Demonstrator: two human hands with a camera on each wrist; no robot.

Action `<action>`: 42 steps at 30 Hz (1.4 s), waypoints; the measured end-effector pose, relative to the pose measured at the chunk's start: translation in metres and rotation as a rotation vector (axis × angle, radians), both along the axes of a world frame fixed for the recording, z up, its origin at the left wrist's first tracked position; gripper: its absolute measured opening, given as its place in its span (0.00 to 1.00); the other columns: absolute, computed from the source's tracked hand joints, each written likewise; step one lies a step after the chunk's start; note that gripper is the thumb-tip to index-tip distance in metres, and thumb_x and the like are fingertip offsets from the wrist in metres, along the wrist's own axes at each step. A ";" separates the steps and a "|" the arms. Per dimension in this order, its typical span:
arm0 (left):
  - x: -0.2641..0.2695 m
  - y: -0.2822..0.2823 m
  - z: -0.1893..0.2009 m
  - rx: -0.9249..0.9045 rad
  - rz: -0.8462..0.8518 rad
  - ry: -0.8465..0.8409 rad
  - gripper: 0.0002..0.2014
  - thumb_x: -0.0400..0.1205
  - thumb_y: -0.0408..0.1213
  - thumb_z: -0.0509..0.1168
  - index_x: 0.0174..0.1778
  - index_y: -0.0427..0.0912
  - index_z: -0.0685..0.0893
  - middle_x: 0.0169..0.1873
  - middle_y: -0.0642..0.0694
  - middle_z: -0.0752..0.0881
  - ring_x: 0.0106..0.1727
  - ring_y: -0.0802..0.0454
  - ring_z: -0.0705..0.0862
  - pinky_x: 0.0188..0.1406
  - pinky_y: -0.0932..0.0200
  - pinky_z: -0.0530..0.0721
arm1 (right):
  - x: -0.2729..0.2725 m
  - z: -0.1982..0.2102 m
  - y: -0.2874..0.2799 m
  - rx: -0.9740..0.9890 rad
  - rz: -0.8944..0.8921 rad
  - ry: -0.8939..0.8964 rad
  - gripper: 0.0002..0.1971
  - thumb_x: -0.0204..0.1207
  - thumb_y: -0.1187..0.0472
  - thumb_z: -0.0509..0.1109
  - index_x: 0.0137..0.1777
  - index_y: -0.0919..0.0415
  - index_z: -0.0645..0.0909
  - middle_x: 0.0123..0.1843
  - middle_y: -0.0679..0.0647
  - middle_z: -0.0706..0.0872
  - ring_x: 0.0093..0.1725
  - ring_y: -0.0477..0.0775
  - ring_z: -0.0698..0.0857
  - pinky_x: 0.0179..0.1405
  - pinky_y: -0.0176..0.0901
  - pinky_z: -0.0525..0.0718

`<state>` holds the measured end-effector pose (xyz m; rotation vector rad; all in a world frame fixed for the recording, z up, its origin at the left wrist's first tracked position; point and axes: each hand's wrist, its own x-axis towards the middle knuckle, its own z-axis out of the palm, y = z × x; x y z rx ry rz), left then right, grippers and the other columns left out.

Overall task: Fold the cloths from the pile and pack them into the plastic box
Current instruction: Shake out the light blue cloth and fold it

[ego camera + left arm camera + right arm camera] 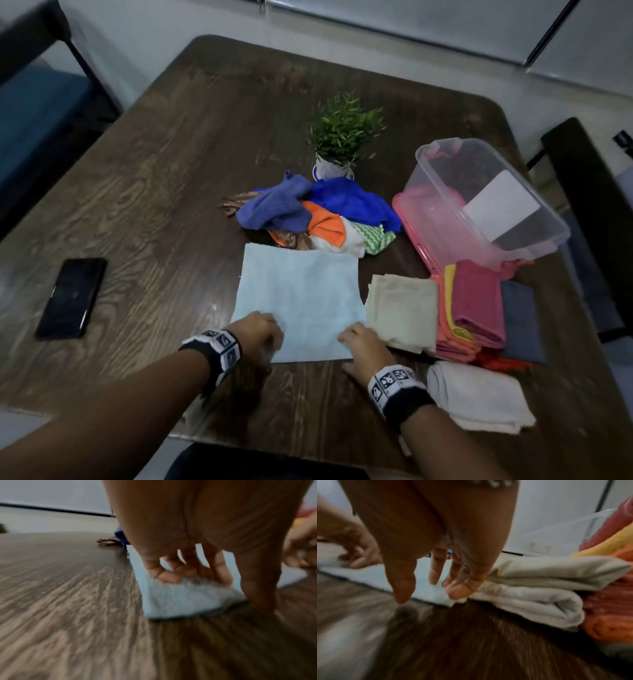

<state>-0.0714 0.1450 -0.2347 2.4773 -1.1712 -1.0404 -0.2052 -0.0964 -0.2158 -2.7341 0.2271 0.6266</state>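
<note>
A light blue cloth [301, 301] lies spread flat on the dark wooden table [171, 171] in front of me. My left hand [263, 335] grips its near left corner, which is bunched between the curled fingers and thumb [214, 591]. My right hand [359, 342] is at the near right corner, with straight fingers touching the cloth and the thumb over the bare table [429, 595]. Just beyond the blue cloth [428, 588] lies the pile of unfolded cloths [318, 212], blue, orange, green-striped and white. The clear plastic box [479, 198] stands at the right on its pink lid [414, 233].
Folded cloths lie right of my right hand: a beige one [400, 308], a pink, orange and yellow stack [476, 308], a dark grey one [520, 318] and a white one [479, 397]. A potted plant [342, 137] stands behind the pile. A black phone [72, 298] lies at the left.
</note>
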 end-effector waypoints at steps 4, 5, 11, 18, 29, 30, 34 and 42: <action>-0.001 0.009 -0.009 -0.097 -0.040 -0.152 0.06 0.67 0.39 0.73 0.39 0.50 0.90 0.47 0.49 0.85 0.50 0.43 0.85 0.48 0.64 0.81 | 0.000 -0.007 0.007 -0.097 0.078 -0.086 0.14 0.79 0.63 0.69 0.64 0.57 0.81 0.63 0.53 0.77 0.63 0.59 0.78 0.63 0.47 0.78; 0.000 0.007 -0.007 -0.091 -0.046 -0.175 0.06 0.70 0.38 0.71 0.41 0.51 0.90 0.48 0.49 0.86 0.52 0.43 0.85 0.49 0.61 0.83 | 0.003 -0.008 0.009 -0.144 0.091 -0.107 0.10 0.77 0.64 0.71 0.57 0.58 0.84 0.58 0.54 0.80 0.59 0.59 0.81 0.58 0.48 0.81; 0.003 -0.002 0.007 -0.011 -0.036 -0.230 0.14 0.81 0.49 0.63 0.50 0.42 0.84 0.51 0.45 0.85 0.57 0.44 0.82 0.51 0.54 0.79 | 0.006 -0.001 0.019 -0.230 0.155 -0.130 0.12 0.74 0.57 0.71 0.57 0.56 0.82 0.54 0.53 0.83 0.59 0.58 0.83 0.46 0.51 0.84; 0.001 -0.004 0.000 0.156 -0.159 -0.327 0.18 0.81 0.49 0.62 0.67 0.53 0.77 0.66 0.51 0.77 0.66 0.45 0.75 0.57 0.48 0.82 | 0.029 0.015 0.011 -0.037 0.035 -0.138 0.09 0.83 0.65 0.60 0.55 0.60 0.82 0.55 0.56 0.85 0.58 0.58 0.82 0.56 0.51 0.82; 0.060 -0.025 0.045 -0.290 0.363 -0.362 0.16 0.79 0.31 0.61 0.62 0.47 0.77 0.57 0.45 0.84 0.57 0.40 0.81 0.51 0.47 0.80 | 0.087 0.063 -0.021 0.003 -0.190 -0.365 0.12 0.78 0.65 0.67 0.58 0.54 0.85 0.57 0.55 0.88 0.57 0.61 0.84 0.57 0.52 0.83; 0.061 -0.026 0.047 -0.300 0.394 -0.474 0.16 0.77 0.31 0.65 0.60 0.48 0.77 0.58 0.47 0.82 0.58 0.40 0.79 0.49 0.46 0.79 | 0.091 0.064 -0.021 -0.042 -0.183 -0.433 0.16 0.76 0.68 0.67 0.62 0.54 0.83 0.60 0.53 0.85 0.60 0.61 0.81 0.60 0.54 0.81; 0.051 -0.020 0.034 -0.318 0.152 -0.549 0.04 0.76 0.48 0.66 0.42 0.53 0.81 0.47 0.54 0.82 0.50 0.46 0.80 0.41 0.51 0.77 | 0.081 0.051 -0.005 0.037 -0.070 -0.316 0.07 0.75 0.64 0.71 0.51 0.55 0.85 0.51 0.53 0.84 0.54 0.57 0.82 0.57 0.52 0.83; 0.027 0.007 0.001 0.046 -0.167 -0.341 0.09 0.82 0.46 0.61 0.49 0.49 0.85 0.53 0.51 0.85 0.58 0.46 0.81 0.52 0.51 0.82 | 0.034 0.001 0.021 -0.177 0.192 0.052 0.11 0.82 0.68 0.59 0.61 0.62 0.79 0.62 0.59 0.80 0.65 0.63 0.79 0.58 0.52 0.78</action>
